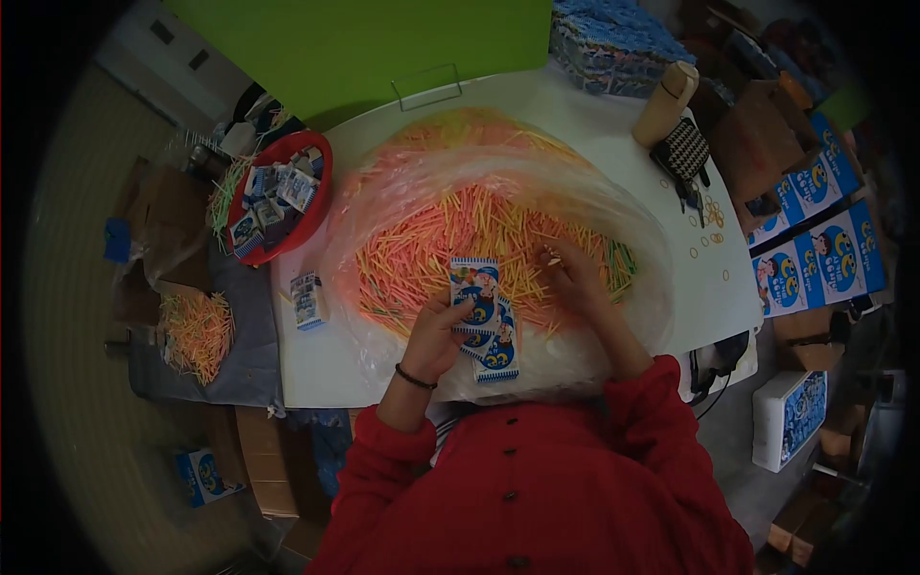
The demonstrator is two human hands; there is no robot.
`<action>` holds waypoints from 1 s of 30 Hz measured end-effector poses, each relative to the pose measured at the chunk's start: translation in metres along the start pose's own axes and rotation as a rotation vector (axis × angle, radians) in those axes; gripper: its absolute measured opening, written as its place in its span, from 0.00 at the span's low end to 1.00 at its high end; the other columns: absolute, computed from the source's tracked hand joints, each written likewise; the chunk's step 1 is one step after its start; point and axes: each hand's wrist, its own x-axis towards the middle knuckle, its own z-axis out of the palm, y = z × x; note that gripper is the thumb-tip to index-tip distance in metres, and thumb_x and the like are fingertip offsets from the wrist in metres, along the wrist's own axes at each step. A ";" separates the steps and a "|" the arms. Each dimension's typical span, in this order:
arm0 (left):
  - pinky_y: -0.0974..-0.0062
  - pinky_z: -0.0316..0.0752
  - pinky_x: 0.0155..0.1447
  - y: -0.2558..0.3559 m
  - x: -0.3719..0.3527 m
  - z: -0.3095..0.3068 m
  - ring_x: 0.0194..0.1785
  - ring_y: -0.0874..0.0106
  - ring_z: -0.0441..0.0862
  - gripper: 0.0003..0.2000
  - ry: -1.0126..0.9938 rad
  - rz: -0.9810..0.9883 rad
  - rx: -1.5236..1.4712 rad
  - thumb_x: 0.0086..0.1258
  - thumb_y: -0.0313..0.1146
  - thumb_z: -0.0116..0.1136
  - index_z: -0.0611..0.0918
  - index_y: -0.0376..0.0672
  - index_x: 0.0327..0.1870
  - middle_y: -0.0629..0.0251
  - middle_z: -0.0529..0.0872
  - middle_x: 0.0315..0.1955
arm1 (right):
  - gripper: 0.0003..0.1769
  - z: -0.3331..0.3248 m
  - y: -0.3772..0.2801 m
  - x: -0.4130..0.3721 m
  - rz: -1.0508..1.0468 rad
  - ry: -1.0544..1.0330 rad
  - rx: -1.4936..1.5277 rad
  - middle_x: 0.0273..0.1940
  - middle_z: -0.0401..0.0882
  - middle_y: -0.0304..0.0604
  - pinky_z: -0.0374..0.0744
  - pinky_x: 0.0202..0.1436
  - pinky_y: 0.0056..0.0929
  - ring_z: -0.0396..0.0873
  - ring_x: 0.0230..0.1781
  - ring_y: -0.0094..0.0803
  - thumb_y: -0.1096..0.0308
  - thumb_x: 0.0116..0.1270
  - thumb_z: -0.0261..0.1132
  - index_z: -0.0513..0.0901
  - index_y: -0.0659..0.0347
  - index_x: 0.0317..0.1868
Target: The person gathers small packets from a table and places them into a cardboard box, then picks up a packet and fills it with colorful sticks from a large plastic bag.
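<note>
My left hand [436,337] is closed on a small blue-and-white packet [476,287], held upright with its printed front towards me. Just below it, more packets of the same kind [497,355] lie overlapping on the clear plastic bag [422,359]. The bag lies open and bears a large heap of thin pink, yellow and orange sticks [450,230], with some green ones at its right side. Over the right part of the heap is my right hand [575,276], its fingers curled together. Something small and pale shows at its fingertips, too small to name.
A red basket [324,211] of packets stands at the left. One packet [308,301] lies on the white table [316,374]. Loose sticks [196,335] lie further left. At the back right are a beige flask [665,101], a checked pouch [681,151], rubber bands and stacked packets [618,48].
</note>
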 end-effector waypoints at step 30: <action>0.72 0.82 0.50 -0.020 0.012 0.003 0.45 0.70 0.85 0.11 0.019 0.228 0.018 0.76 0.31 0.52 0.78 0.37 0.53 0.60 0.86 0.44 | 0.10 -0.008 -0.075 0.008 0.011 0.171 0.552 0.52 0.80 0.48 0.74 0.58 0.30 0.79 0.54 0.34 0.69 0.77 0.52 0.76 0.64 0.51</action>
